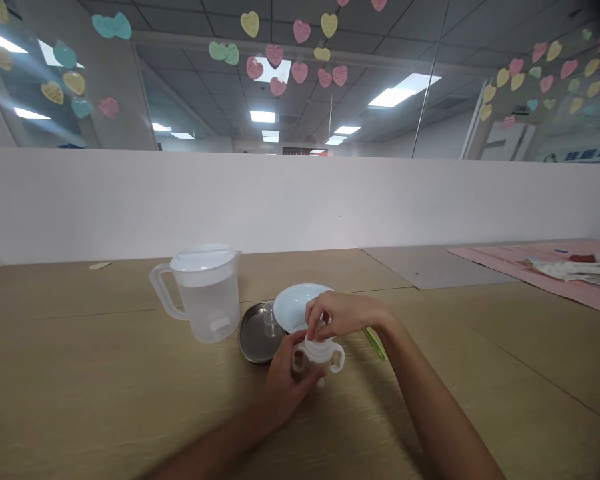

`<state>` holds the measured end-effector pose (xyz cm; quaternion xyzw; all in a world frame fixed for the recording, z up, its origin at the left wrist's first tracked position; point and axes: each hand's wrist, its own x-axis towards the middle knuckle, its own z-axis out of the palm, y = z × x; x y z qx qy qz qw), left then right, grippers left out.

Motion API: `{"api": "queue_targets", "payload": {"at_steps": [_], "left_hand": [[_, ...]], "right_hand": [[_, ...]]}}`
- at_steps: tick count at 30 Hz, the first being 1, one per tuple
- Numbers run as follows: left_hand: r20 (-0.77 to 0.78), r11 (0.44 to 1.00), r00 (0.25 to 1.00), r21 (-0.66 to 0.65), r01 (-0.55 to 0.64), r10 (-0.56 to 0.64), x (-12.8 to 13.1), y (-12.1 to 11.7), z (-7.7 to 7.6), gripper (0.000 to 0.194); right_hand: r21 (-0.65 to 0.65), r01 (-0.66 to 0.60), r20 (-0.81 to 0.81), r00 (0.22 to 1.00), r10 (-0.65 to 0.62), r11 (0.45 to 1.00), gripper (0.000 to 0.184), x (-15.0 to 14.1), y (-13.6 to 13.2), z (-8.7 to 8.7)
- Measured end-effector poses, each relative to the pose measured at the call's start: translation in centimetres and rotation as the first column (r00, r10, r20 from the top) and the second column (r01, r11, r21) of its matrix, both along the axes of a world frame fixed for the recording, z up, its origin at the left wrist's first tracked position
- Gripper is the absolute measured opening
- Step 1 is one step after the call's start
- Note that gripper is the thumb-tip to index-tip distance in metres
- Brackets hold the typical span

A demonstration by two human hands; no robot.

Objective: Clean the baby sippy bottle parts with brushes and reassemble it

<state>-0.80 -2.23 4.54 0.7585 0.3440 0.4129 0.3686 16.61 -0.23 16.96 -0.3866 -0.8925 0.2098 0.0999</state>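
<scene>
A small clear baby bottle point(321, 353) with a white collar and two side handles is in front of me, nearly upright. My left hand point(286, 380) is wrapped around its left side and lower part. Over the top, my right hand point(341, 313) has its fingers bent down and pinched at the bottle's top; the exact piece between them is partly hidden. Just behind the hands lies a white bowl point(295, 303). To the left, a metal tray point(257, 339) holds a clear domed cap point(269, 315).
A lidded clear pitcher point(210, 303) of liquid stands left of the tray. Something green point(376, 343) lies beside my right forearm. A pink cloth point(510, 259) with a white patterned cloth point(575, 268) is at the far right. A white wall point(280, 200) borders the table's back.
</scene>
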Motion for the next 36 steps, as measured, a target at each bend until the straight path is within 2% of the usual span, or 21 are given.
{"api": "queue_targets", "payload": {"at_steps": [8, 12, 18, 22, 24, 26, 30, 33, 36], "left_hand": [[0.040, 0.999, 0.999, -0.031, 0.013, -0.012, 0.0, 0.0, 0.1, 0.053], [0.039, 0.999, 0.999, -0.050, 0.006, -0.004, 0.0, 0.2, -0.2, 0.060], [0.011, 0.999, 1.000, -0.034, 0.005, -0.005, -0.1, 0.3, -0.3, 0.058], [0.009, 0.999, 1.000, -0.034, 0.007, -0.007, -0.2, 0.4, -0.5, 0.056], [-0.004, 0.999, 1.000, -0.046, -0.006, 0.006, -0.1, 0.4, -0.6, 0.058], [-0.011, 0.999, 1.000, -0.044, -0.028, 0.028, -0.1, 0.3, -0.6, 0.060], [-0.006, 0.998, 0.999, -0.022, -0.052, 0.052, -0.1, 0.1, -0.6, 0.057], [-0.014, 0.998, 0.999, -0.022, -0.053, 0.052, -0.1, 0.2, -0.7, 0.056], [0.011, 0.999, 0.999, -0.006, -0.045, 0.045, 0.0, 0.4, -1.1, 0.057]], "right_hand": [[-0.046, -0.033, -0.021, 0.999, 0.032, 0.998, 0.034, 0.1, -0.5, 0.4], [-0.095, -0.071, -0.039, 0.997, 0.067, 0.993, 0.037, 0.3, -0.2, 0.2], [-0.161, -0.122, -0.070, 0.991, 0.111, 0.979, 0.044, 0.2, 0.4, -0.3], [-0.135, -0.100, -0.115, 0.990, 0.084, 0.986, 0.043, 0.2, -0.2, -0.3], [-0.097, -0.037, -0.151, 0.988, 0.022, 0.995, 0.039, 0.2, -0.6, -0.6], [-0.052, 0.102, -0.173, 0.979, -0.109, 0.993, 0.031, 0.1, -0.8, -1.3], [0.057, 0.386, -0.206, 0.907, -0.368, 0.921, 0.012, -0.7, -0.8, -3.6], [0.104, 0.465, -0.246, 0.868, -0.431, 0.879, 0.018, -0.8, -0.6, -5.3], [0.066, 0.442, -0.346, 0.851, -0.395, 0.895, 0.027, 0.0, -0.4, -6.4]]}}
